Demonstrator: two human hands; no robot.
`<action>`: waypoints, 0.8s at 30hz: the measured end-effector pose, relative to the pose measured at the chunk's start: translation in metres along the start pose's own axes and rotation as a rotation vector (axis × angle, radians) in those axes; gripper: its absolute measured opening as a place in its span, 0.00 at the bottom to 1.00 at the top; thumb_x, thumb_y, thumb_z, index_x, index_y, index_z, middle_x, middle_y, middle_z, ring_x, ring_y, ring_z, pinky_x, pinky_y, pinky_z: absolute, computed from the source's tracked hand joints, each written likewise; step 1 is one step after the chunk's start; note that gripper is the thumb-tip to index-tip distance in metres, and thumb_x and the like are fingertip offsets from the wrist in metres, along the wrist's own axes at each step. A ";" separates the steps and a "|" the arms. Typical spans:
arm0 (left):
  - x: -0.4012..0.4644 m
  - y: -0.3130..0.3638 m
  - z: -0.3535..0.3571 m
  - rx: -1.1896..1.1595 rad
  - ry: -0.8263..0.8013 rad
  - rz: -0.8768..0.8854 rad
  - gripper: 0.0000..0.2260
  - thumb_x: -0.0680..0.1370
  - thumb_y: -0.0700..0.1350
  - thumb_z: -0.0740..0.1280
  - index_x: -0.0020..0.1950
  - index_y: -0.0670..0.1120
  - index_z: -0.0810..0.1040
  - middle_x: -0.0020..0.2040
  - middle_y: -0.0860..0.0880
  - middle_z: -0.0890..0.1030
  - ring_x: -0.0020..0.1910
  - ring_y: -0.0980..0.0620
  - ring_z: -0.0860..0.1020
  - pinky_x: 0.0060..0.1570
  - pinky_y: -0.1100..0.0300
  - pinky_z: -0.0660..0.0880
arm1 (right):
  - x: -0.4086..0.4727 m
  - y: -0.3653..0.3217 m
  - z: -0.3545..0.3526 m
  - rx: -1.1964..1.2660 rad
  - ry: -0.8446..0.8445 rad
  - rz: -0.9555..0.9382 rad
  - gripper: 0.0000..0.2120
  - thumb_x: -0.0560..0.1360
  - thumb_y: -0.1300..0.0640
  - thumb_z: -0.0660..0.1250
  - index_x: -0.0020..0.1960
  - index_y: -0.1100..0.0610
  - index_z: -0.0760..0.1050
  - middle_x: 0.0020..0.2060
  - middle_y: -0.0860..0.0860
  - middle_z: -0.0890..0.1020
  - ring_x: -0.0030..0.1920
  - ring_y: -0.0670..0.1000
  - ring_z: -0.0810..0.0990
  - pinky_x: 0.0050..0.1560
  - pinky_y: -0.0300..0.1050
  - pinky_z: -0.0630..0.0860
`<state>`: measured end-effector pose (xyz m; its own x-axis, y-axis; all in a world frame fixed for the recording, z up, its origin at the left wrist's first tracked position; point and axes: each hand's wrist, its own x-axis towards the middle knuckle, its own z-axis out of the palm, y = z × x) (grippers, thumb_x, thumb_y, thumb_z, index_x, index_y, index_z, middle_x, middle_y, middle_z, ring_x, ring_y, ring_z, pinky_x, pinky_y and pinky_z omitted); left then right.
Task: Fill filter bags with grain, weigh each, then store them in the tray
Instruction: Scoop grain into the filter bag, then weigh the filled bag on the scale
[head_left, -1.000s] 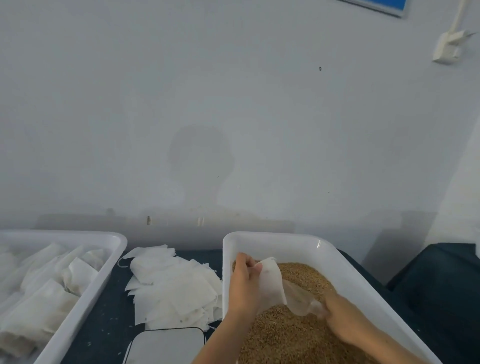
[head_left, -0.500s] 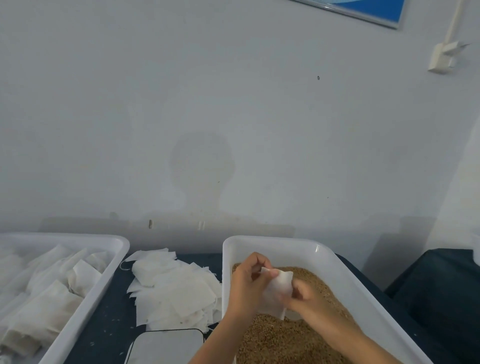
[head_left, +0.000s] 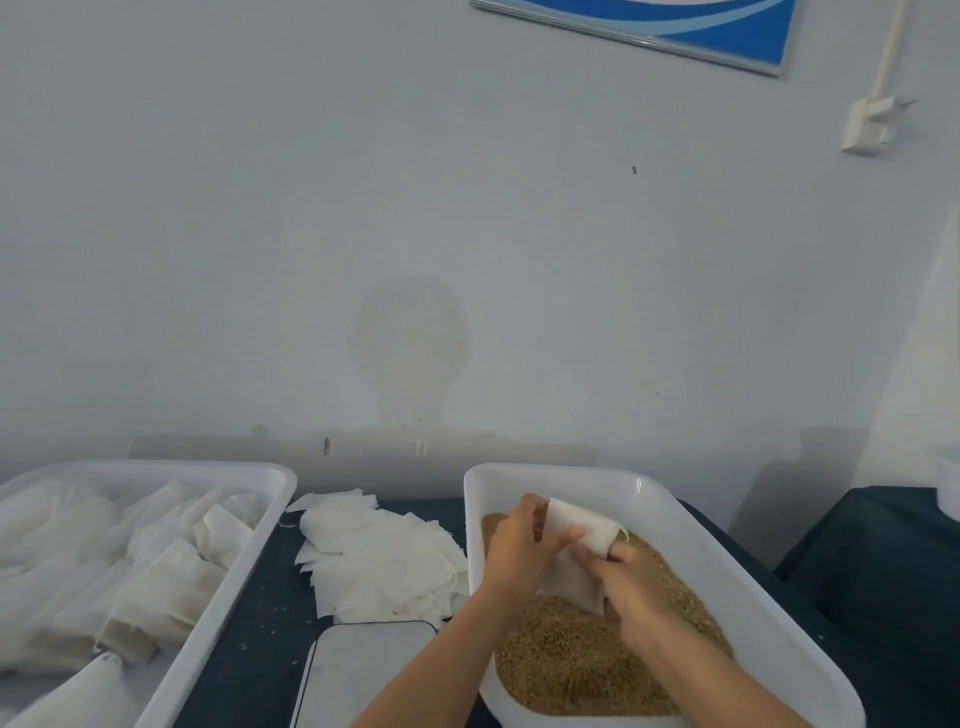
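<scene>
A white filter bag (head_left: 581, 551) is held upright over the brown grain (head_left: 582, 660) in the white tub (head_left: 691, 540) on the right. My left hand (head_left: 519, 545) grips the bag's left edge near its top. My right hand (head_left: 628, 587) pinches the bag's right side, knuckles close to the grain. How much grain the bag holds cannot be seen. A white storage tray (head_left: 234, 587) at the left holds several filled bags (head_left: 150, 587). The flat white scale (head_left: 363, 670) lies at the bottom edge between the two containers.
A loose pile of empty filter bags (head_left: 379, 561) lies on the dark table (head_left: 249, 644) between tray and tub. A pale wall rises right behind the table. A dark covered surface (head_left: 883, 561) lies at the right.
My right hand has left the grain and the clear scoop and risen to the bag. Both hands now hold the bag higher above the grain.
</scene>
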<state>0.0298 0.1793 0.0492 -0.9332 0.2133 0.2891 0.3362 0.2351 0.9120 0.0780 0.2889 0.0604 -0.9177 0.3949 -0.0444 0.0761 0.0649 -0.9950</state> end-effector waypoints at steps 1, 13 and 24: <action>-0.002 0.002 -0.003 0.040 0.006 0.030 0.10 0.74 0.50 0.70 0.45 0.46 0.72 0.39 0.50 0.75 0.38 0.53 0.71 0.39 0.63 0.69 | -0.001 -0.003 0.001 0.000 0.019 -0.036 0.04 0.73 0.59 0.70 0.42 0.59 0.77 0.41 0.55 0.82 0.41 0.53 0.78 0.35 0.48 0.76; -0.060 -0.002 -0.112 0.123 0.290 0.113 0.11 0.74 0.44 0.70 0.33 0.46 0.73 0.28 0.54 0.72 0.29 0.56 0.68 0.31 0.66 0.64 | -0.049 -0.017 0.085 -0.089 -0.095 -0.323 0.12 0.71 0.58 0.72 0.34 0.64 0.74 0.30 0.57 0.76 0.32 0.54 0.75 0.34 0.51 0.72; -0.103 -0.066 -0.143 0.428 0.329 -0.059 0.18 0.75 0.45 0.69 0.31 0.50 0.63 0.27 0.54 0.68 0.27 0.58 0.64 0.28 0.67 0.63 | -0.063 0.048 0.156 -0.552 -0.131 -0.404 0.07 0.78 0.55 0.62 0.44 0.57 0.70 0.41 0.50 0.76 0.44 0.49 0.75 0.46 0.43 0.73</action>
<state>0.0858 0.0067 0.0007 -0.9193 -0.1036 0.3796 0.2398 0.6175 0.7491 0.0785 0.1238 0.0016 -0.9526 0.1303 0.2750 -0.1261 0.6534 -0.7464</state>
